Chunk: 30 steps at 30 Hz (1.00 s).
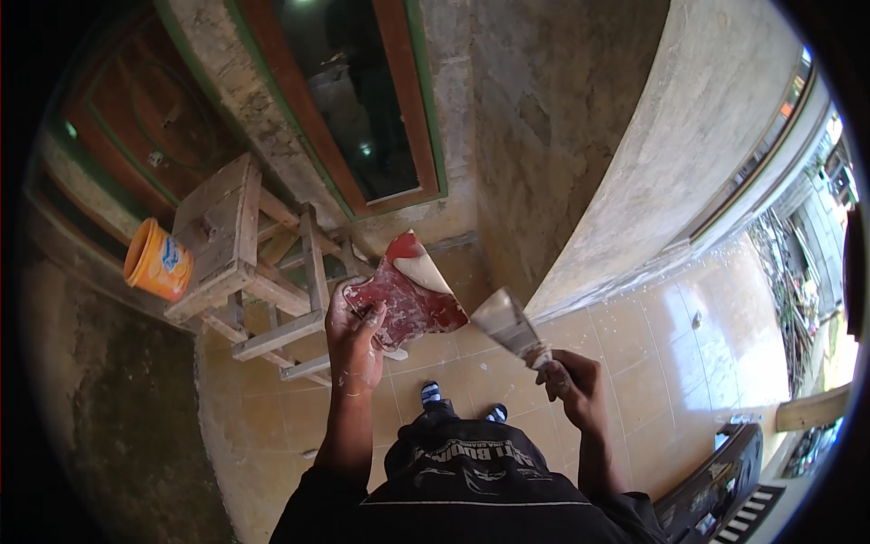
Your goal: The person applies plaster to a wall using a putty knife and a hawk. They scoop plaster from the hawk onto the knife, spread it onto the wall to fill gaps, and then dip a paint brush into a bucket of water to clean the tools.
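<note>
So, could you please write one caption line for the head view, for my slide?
Standing on a tiled floor, the left hand holds a red sheet, the right hand a putty knife.

Rough wall, glossy floor
Matt red sandpaper, dull metal scraper, bare wooden stool, glossy floor tiles, rough plaster wall.

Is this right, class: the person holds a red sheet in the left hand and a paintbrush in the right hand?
One detail is wrong. The head view shows the right hand holding a flat-bladed putty knife, not a paintbrush. The left hand does hold the red sheet.
</note>
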### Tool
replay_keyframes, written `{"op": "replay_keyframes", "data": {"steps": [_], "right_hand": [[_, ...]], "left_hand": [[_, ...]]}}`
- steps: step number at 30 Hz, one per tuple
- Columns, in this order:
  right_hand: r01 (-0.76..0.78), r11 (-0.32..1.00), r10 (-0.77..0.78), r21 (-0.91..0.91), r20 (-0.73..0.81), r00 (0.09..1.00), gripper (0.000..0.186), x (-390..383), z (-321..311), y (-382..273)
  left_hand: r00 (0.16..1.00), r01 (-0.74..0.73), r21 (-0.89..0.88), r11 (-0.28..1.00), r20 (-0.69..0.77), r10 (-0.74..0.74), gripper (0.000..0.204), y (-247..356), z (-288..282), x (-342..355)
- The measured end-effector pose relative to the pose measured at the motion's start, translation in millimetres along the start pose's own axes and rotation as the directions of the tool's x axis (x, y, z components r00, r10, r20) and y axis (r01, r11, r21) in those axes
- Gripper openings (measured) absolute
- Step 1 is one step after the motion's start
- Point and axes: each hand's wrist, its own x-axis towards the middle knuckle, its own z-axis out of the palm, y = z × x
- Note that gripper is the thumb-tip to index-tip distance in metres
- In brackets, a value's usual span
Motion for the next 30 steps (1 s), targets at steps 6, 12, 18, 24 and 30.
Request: {"op": "replay_keyframes", "data": {"steps": [6, 12, 18, 24, 30], "right_hand": [[-0.074, 0.997, 0.075, -0.035, 0.022, 0.997, 0.035, 18.3, 32.7, -2.9], [-0.119, 0.993, 0.12, -0.015, 0.078, 0.99, 0.04, 50.7, 72.3, 2.1], [-0.138, 0.988, 0.131, 0.075, 0.097, 0.987, 0.039, 80.2, 111.2, -3.9], [-0.036, 0.988, 0.024, 0.152, 0.075, 0.997, 0.029, 114.4, 148.8, 4.2], [0.133, 0.907, -0.132, 0.399, -0.029, 0.991, 0.024, 150.4, 191.5, 30.6]], "left_hand": [[0.986, -0.112, 0.198, 0.974, 0.145, 0.084, 0.036, 13.4, -7.6, 23.9], [0.947, -0.228, 0.465, 0.855, 0.31, 0.084, 0.029, 39.8, -22.2, 45.7], [0.912, -0.234, 0.629, 0.742, 0.407, -0.058, 0.024, 43.2, -46.9, 62.7], [0.91, -0.029, 0.515, 0.857, 0.368, -0.191, 0.026, 44.0, -91.2, 95.6], [0.917, 0.341, -0.032, 0.94, 0.234, -0.324, 0.028, 28.1, -101.4, 116.6]]}}
